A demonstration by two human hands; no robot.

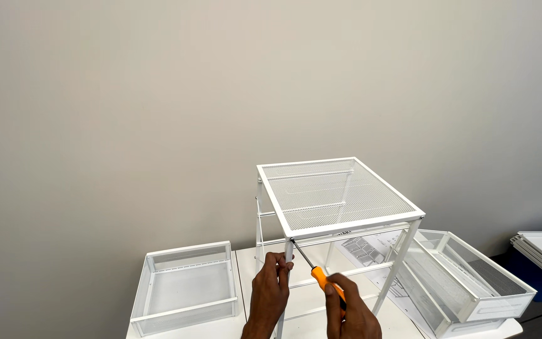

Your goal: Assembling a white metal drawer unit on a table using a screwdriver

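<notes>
Left hand (270, 290) grips the frame's (340, 194) front leg; right hand (349, 311) clutches an orange screwdriver (313, 267), tip up at the corner. Drawers (186, 287) sit either side.

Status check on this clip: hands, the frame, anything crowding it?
Left hand grips front leg of white mesh frame. Right hand holds orange screwdriver, tip at top corner. Mesh drawers flank it, apart.

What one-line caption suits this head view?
Left hand steadies white mesh rack leg; right hand drives orange-handled screwdriver at its corner.
</notes>
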